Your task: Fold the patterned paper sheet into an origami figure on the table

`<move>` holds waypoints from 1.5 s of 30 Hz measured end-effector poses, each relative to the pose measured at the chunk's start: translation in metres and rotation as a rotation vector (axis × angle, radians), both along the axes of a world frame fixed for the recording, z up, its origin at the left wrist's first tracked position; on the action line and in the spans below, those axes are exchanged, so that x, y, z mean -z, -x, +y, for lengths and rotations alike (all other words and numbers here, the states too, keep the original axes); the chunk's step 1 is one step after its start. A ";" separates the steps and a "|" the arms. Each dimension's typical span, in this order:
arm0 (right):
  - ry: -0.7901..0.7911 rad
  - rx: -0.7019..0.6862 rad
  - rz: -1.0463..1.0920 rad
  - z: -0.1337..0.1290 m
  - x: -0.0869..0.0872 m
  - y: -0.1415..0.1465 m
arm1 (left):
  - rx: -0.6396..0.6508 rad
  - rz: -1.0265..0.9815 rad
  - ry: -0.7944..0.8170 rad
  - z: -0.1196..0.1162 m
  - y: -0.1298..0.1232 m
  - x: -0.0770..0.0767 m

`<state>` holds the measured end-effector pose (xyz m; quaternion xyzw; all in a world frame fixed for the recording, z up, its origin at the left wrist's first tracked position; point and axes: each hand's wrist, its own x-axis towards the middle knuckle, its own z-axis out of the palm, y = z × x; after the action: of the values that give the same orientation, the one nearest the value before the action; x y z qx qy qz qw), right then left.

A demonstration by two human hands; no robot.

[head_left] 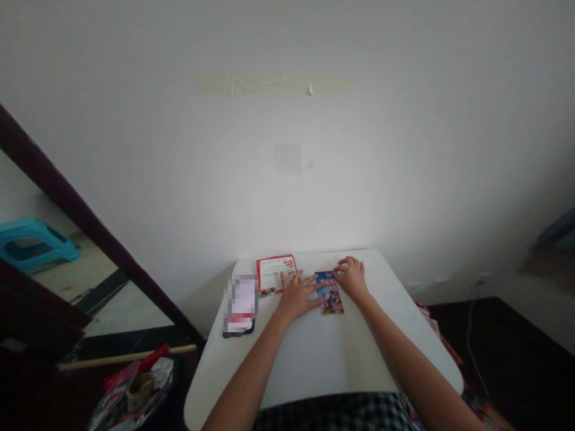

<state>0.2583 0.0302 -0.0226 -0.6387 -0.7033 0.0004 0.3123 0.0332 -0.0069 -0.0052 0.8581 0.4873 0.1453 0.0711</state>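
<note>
Against the white wall: white worktop. Left grip spread wide, palm down, outer fingers over the red-bordered sheet, thumb at the left edge of the blue illustrated card. Right grip curled at its top-right corner, can't tell if pinching. Card lies flat between both. Smartphone left of sheet.

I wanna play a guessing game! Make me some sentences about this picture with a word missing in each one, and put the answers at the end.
1. Between the left hand and the right hand is a card whose upper part is mostly ____.
2. The sheet has a top border coloured ____.
3. The phone lies nearer the ____ hand.
4. The table has a top coloured ____.

Missing words: blue; red; left; white.
</note>
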 end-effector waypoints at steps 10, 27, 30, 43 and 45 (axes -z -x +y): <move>-0.006 0.047 -0.015 0.011 0.001 0.004 | -0.019 0.040 -0.034 -0.001 0.000 -0.001; 0.007 -0.005 0.083 0.011 0.005 -0.002 | -0.030 0.035 -0.025 -0.001 0.000 0.001; 0.051 -0.005 0.060 0.012 0.001 -0.002 | -0.034 0.041 -0.018 -0.001 -0.001 0.000; 0.157 -0.148 -0.035 0.005 -0.006 -0.013 | -0.019 0.019 -0.016 -0.001 0.000 0.001; 0.171 -0.168 -0.026 0.003 -0.003 -0.016 | -0.025 0.022 -0.021 0.000 0.000 0.001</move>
<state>0.2741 0.0336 -0.0192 -0.6018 -0.7556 0.0783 0.2465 0.0331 -0.0072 -0.0063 0.8542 0.4973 0.1418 0.0551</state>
